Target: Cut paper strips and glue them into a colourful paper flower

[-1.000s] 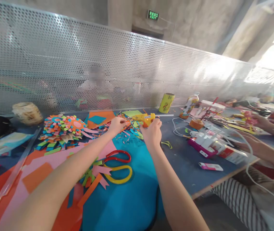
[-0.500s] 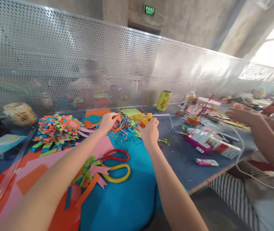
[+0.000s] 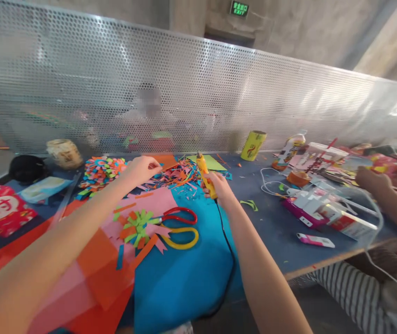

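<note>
Gluing step, I'd judge: right hand (image 3: 218,185) grips glue gun (image 3: 203,170) toward far edge of desk (image 3: 271,236), left hand (image 3: 141,170) bunched, can't tell holding what; next needs steady nozzle (image 3: 199,155) aim.

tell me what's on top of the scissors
Green and orange paper strips and notched pink paper pieces lie over the front of the scissors. The handle end shows above the blue sheet; most of the blade end is covered and cannot be seen.

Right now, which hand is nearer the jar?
Left. The left hand is to the right of the jar, with the paper cluster between them; the right hand is farther right, gripping the yellow glue gun.
</note>
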Tool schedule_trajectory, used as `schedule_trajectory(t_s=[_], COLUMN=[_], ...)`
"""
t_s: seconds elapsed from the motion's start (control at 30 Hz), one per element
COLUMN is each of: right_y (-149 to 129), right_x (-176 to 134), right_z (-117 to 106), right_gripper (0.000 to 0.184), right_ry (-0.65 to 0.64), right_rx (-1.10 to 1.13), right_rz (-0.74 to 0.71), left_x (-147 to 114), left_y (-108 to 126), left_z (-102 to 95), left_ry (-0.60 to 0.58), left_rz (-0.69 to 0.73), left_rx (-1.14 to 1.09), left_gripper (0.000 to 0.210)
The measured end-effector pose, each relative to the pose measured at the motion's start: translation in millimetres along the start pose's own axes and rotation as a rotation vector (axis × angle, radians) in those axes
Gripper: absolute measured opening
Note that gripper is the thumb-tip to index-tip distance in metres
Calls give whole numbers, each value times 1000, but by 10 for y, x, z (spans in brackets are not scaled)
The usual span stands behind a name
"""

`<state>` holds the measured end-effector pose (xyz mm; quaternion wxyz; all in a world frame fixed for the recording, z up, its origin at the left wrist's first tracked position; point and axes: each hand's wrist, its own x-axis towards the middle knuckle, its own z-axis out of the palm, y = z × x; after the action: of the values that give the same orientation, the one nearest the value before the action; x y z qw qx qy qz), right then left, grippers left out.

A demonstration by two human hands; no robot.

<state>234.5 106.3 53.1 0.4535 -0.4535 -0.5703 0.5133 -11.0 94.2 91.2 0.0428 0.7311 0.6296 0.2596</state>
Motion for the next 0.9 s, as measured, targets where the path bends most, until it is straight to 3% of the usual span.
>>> schedule_trajectory(t_s=[0.13,0.27,0.33,0.43,0.5,0.67,0.77,0.9], right_y=[-57,-11,51,155,201,192,146,103], right_x=[-105,-118,-95,-66,-70,-138,-186,-252], right_z=[89,168,221,286,305,318,345,397], right_gripper=[24,23,26,36,41,40,41,40], right_ry=[-204,-237,-146,109,214,209,216,193], right_rx=[44,33,-11,-221,-416,-696,-763,-801], right_rz=[35,0,-73,-366,-537,-568,-554,-547], left_x=[-581,-1098,-1279,-1448,-1503,-1570,-1651,-1769], left_y=[-94,-117,-139,-199,-245,-295,-227,-91], left_z=[-148,-182,-167,-91,-23,47,43,125], left_ry=[-35,-66,-63,-62,-51,51,-25,-144], left_rz=[-6,-97,-125,-104,-83,-84,34,405], left_rx=[-33,-20,-50,-90,-71,-88,-70,76], left_gripper=[25,25,27,29,29,36,32,40])
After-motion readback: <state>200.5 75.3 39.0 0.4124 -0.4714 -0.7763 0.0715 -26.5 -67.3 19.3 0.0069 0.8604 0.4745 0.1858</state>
